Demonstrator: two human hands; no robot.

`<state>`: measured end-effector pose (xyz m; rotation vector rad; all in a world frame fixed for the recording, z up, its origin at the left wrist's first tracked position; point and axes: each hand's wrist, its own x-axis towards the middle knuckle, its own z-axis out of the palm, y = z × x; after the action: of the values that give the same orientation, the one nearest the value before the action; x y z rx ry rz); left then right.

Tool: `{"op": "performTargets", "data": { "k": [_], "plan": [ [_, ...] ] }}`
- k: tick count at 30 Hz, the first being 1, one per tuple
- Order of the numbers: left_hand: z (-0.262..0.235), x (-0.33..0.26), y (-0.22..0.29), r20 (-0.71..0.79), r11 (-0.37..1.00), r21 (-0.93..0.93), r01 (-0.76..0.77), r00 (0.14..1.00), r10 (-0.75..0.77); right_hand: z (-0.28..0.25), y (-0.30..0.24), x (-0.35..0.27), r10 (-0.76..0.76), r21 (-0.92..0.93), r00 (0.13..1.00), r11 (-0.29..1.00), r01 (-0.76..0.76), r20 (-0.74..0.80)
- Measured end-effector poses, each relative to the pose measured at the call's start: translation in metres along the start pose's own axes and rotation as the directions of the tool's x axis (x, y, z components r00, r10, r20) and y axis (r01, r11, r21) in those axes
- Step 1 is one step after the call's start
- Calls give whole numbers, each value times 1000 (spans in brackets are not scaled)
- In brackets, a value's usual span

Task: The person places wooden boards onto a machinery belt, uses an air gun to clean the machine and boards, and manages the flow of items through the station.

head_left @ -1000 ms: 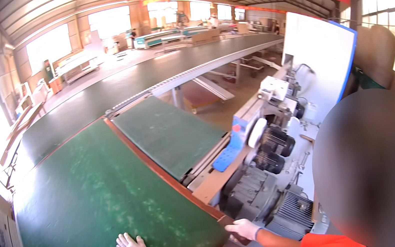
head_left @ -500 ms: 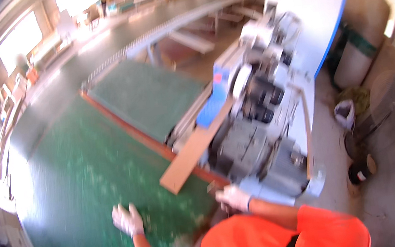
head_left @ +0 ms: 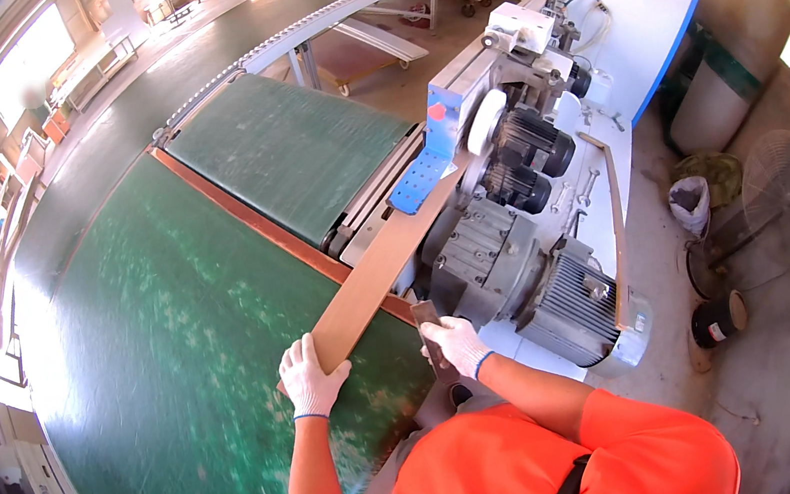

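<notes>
My left hand (head_left: 312, 378), in a white glove, grips the near end of a long, flat wooden board (head_left: 374, 275). The board slants up and right over the orange-brown edge rail and passes beneath a blue perforated bracket (head_left: 421, 181) on the machine. Its far end is hidden by the bracket and the parts around it. Beside the motors, my gloved right hand (head_left: 457, 344) is closed around a narrow dark brown block (head_left: 430, 328), held upright and apart from the board.
A green belt surface (head_left: 161, 381) spreads under my left hand, with a second green belt (head_left: 291, 155) beyond the rail (head_left: 250, 222). Grey and black motors (head_left: 488, 259) crowd the right side. Wrenches (head_left: 589, 187) lie on the machine's white base. A standing fan (head_left: 776, 193) is further right.
My left hand has moved right and up from the belt and taken hold of the board's near end. The board's near end has shifted slightly left. My right hand has risen slightly with the block.
</notes>
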<state>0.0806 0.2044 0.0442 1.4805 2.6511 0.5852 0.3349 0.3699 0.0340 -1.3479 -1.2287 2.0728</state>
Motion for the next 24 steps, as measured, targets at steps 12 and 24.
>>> {"op": "performTargets", "data": {
  "k": [12, 24],
  "plan": [
    [-55, -70, -50, 120, 968, 81, 238, 962, -247, -63, -17, -15, 76, -37, 973, 997, -70, 216],
    [-73, -118, -76, 155, 743, 418, 523, 764, -626, -128, 2, -41, 134, -77, 964, 990, -119, 230]
  ]
}}
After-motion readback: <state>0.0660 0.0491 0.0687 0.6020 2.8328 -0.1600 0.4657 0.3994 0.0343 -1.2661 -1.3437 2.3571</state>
